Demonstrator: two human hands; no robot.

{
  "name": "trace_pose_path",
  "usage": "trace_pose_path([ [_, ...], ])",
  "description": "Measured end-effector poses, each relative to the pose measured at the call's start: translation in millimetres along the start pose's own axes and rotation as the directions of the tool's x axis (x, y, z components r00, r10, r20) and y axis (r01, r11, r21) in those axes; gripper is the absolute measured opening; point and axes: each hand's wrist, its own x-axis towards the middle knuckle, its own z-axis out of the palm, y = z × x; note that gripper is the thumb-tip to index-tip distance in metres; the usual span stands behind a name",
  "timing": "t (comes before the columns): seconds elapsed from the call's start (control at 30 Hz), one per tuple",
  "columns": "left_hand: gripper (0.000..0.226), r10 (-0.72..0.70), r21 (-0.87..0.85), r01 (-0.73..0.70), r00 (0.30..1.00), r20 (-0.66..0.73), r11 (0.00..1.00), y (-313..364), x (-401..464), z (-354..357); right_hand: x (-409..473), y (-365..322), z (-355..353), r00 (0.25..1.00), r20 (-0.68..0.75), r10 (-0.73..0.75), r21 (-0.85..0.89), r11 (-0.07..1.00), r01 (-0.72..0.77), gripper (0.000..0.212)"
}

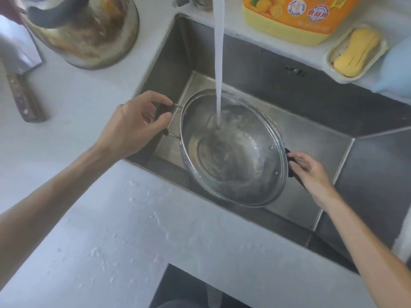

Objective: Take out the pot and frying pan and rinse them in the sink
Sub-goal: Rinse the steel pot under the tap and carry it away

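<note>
Inside the sink [289, 70] we hold the pot [233, 152] under the water stream [219, 63]: left hand [133, 125] and right hand [311, 172] fingers curled round its side handles.

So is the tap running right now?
Yes, it is on. A white stream of water falls from above into the pot, which both hands hold by its handles over the sink.

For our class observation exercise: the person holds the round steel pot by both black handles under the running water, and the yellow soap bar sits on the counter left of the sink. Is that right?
One detail is wrong. The yellow soap bar lies in a dish right of the steel sink, not left, as the head view shows. The left hand and right hand do hold the round steel pot by both black handles under the running water.
</note>
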Motion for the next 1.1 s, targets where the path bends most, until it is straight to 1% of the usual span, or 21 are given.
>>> trace_pose_path([
  [0.1,0.019,-0.048,0.046,0.046,0.998,0.048,0.998,-15,8,17,-4,-12,-14,1.000,-0.014,-0.006,-0.028,1.000,0.005,0.028],
  [0.17,0.032,-0.123,0.104,0.114,0.989,0.086,0.988,-28,10,34,-2,-21,-27,0.997,-0.055,-0.047,-0.051,0.998,0.044,0.033],
  [0.27,0.059,-0.211,0.141,0.187,0.962,0.175,0.972,-47,13,62,4,-45,-50,0.991,-0.100,-0.089,-0.079,0.994,0.081,0.047],
  [0.33,0.068,-0.243,0.164,0.211,0.948,0.207,0.964,-53,16,75,4,-62,-61,0.986,-0.094,-0.136,-0.133,0.983,0.123,0.059],
  [0.37,0.069,-0.247,0.164,0.215,0.946,0.209,0.963,-54,18,78,3,-68,-64,0.982,-0.090,-0.168,-0.160,0.975,0.152,0.062],
  [0.4,0.067,-0.251,0.160,0.221,0.946,0.205,0.962,-54,20,80,3,-73,-66,0.974,-0.094,-0.207,-0.173,0.967,0.189,0.062],
  [0.47,0.053,-0.255,0.143,0.231,0.949,0.185,0.962,-52,24,79,2,-77,-67,0.950,-0.126,-0.285,-0.174,0.950,0.261,0.063],
  [0.53,0.039,-0.253,0.117,0.237,0.956,0.151,0.964,-50,27,76,0,-78,-66,0.934,-0.160,-0.321,-0.152,0.942,0.298,0.063],
  [0.57,0.036,-0.255,0.102,0.243,0.959,0.126,0.965,-50,28,75,-1,-76,-65,0.928,-0.174,-0.328,-0.139,0.942,0.307,0.062],
  [0.63,0.035,-0.246,0.086,0.240,0.967,0.069,0.967,-49,32,71,-2,-72,-60,0.917,-0.224,-0.329,-0.101,0.944,0.314,0.057],
  [0.73,0.033,-0.193,0.090,0.193,0.981,-0.007,0.977,-46,39,67,2,-58,-52,0.888,-0.313,-0.337,-0.023,0.937,0.348,0.044],
  [0.87,0.034,-0.099,0.085,0.106,0.991,-0.091,0.991,-41,45,59,14,-42,-46,0.886,-0.366,-0.285,0.103,0.934,0.342,0.037],
  [0.97,0.028,-0.047,0.046,0.053,0.992,-0.117,0.998,-37,49,53,19,-43,-44,0.881,-0.374,-0.289,0.154,0.918,0.366,0.034],
  [1.1,0.026,0.008,0.010,-0.006,0.984,-0.178,1.000,-39,54,53,20,-47,-42,0.896,-0.323,-0.303,0.254,0.885,0.391,0.027],
])
